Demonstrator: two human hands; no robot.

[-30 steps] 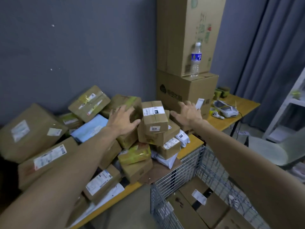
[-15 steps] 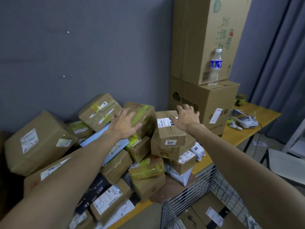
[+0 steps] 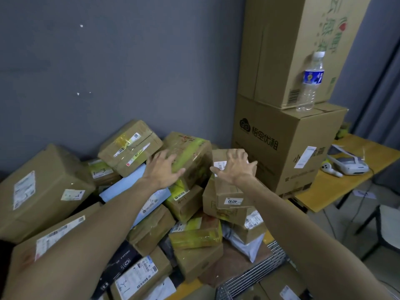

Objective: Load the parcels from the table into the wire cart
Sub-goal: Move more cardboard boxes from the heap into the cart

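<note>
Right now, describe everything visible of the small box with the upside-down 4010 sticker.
The small box is brown cardboard, closed, at the pile's right side. A white shipping label lies on its top, and a white 4010 sticker sits upside down on its near face. It rests on a wider brown box. The right hand lies spread on its top.

We see a yellow-topped table [image 3: 346, 185] against the wall, its left and middle covered by a heap of taped parcels [image 3: 194, 232] that reaches its front edge. To the right a big carton [image 3: 281, 152] stands on it. Past that, on bare top, lie a white device [image 3: 350, 165] and a small white piece [image 3: 329, 168] just beside it.
</note>
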